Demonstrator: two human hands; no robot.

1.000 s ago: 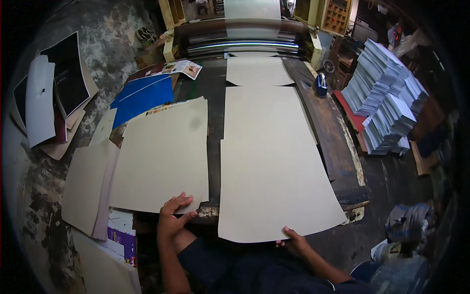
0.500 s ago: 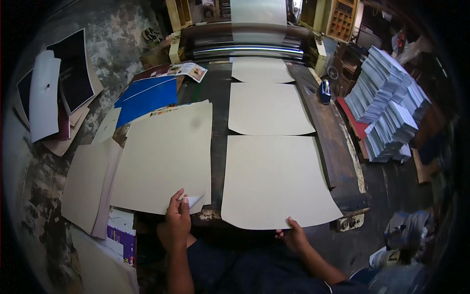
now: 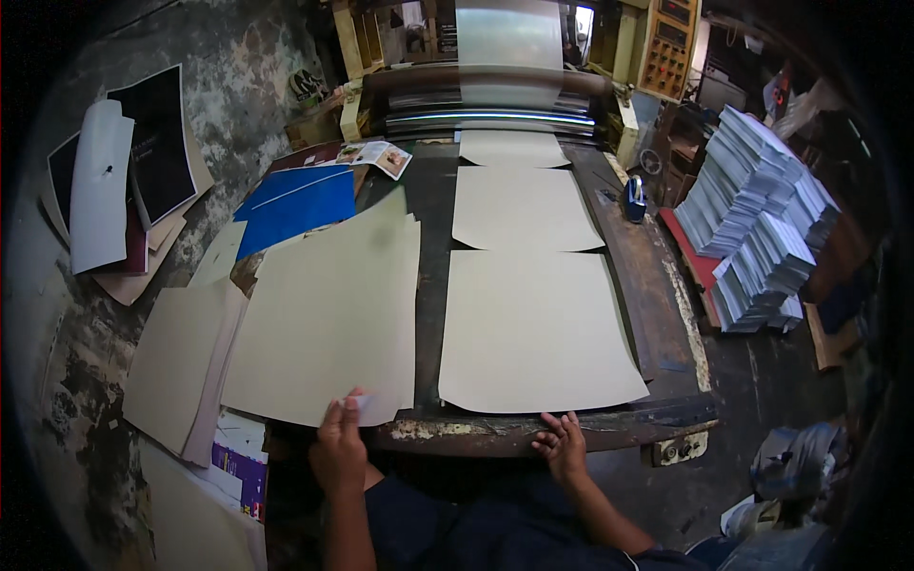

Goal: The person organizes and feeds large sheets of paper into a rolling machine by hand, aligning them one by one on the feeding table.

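My left hand [image 3: 340,445] is closed at the near edge of a stack of large cream paper sheets [image 3: 328,324], pinching the top sheet where its edge curls up. That sheet's far corner is lifted too. To the right, three cream sheets lie in a line on the dark machine table [image 3: 433,190]; the nearest sheet [image 3: 538,333] stops just short of the table's front edge. Below it, my right hand [image 3: 564,449] is at that edge with fingers apart, loosely bent and holding nothing. The farthest sheet [image 3: 514,149] reaches the shiny rollers [image 3: 490,121].
Blue sheets [image 3: 300,205] lie beyond the stack, and another paper pile [image 3: 181,366] leans at its left. Stacked white paper bundles [image 3: 743,190] stand at right on a red board. A tape dispenser [image 3: 635,198] sits by the right rail. A control panel [image 3: 665,48] rises beside the rollers.
The row of sheets has moved away from me toward the rollers. My right hand has let go of the nearest sheet. The left stack's top sheet now has its far corner raised.
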